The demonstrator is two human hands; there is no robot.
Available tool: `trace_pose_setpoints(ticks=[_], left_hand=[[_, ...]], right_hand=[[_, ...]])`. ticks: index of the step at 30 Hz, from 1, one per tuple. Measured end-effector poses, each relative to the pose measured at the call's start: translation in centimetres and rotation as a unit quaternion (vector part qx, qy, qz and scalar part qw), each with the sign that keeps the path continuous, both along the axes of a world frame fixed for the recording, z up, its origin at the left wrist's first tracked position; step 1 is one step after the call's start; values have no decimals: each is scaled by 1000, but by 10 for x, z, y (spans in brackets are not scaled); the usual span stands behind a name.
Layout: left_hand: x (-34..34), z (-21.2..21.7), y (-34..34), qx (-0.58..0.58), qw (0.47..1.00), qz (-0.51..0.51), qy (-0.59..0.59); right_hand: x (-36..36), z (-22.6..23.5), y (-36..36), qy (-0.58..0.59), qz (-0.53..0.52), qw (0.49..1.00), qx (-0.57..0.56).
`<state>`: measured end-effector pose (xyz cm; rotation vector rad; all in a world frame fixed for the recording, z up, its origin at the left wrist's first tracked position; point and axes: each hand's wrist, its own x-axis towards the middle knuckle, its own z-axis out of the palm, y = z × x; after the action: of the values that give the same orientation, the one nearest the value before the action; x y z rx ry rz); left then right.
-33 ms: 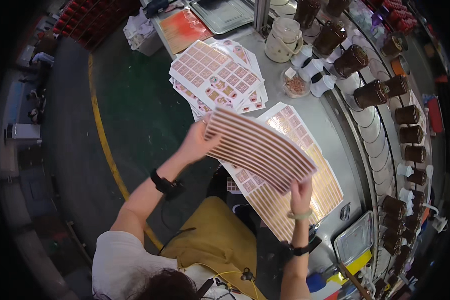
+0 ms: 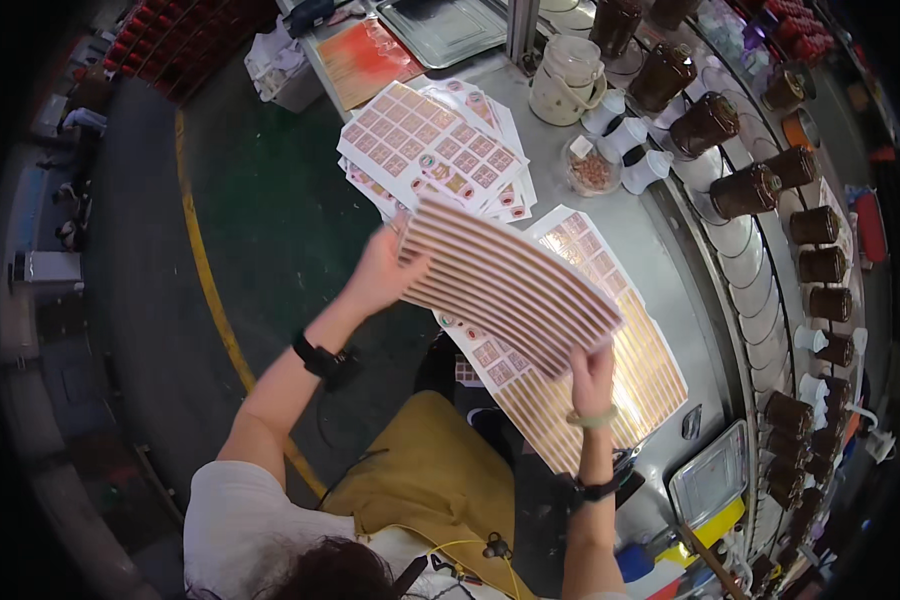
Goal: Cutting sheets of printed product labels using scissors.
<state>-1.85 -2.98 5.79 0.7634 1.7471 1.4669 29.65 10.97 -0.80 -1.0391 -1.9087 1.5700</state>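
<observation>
Between my two hands a striped printed sheet (image 2: 505, 285) is held up above the table, slightly bowed and blurred. My left hand (image 2: 382, 268) grips its left end, with the thumb over the stripes. At the near right corner, my right hand (image 2: 592, 375) pinches the edge. Beneath it lies a stack of gold-striped sheets (image 2: 650, 370) with square label prints along one part, partly covered by the held sheet. Farther off, a loose pile of label sheets (image 2: 395, 125) with pink-brown squares rests at the table's left edge.
Capped brown jars (image 2: 745, 190) stand in a row on the curved conveyor (image 2: 735, 260) at right. A lidded pitcher (image 2: 567, 80), a small tub (image 2: 590, 165) and white spools (image 2: 645, 170) stand beside it. Metal trays (image 2: 710, 475) lie near and far.
Both my hands have shifted slightly to the left, carrying the striped sheet with them; its near right corner has risen a little. The sheets on the table stay put.
</observation>
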Motion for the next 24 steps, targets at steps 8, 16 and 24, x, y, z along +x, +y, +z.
trace_pose_setpoints(ticks=[8, 16, 24], left_hand=[[-203, -27, 62, -195, 945, 20, 263], [-271, -78, 98, -277, 882, -50, 378], [-198, -74, 88, -186, 861, -57, 469]], right_hand=[[-229, -41, 14, 7, -73, 994, -79], [-292, -45, 30, -152, -60, 982, -98], [-143, -23, 6, -175, -122, 977, -19]])
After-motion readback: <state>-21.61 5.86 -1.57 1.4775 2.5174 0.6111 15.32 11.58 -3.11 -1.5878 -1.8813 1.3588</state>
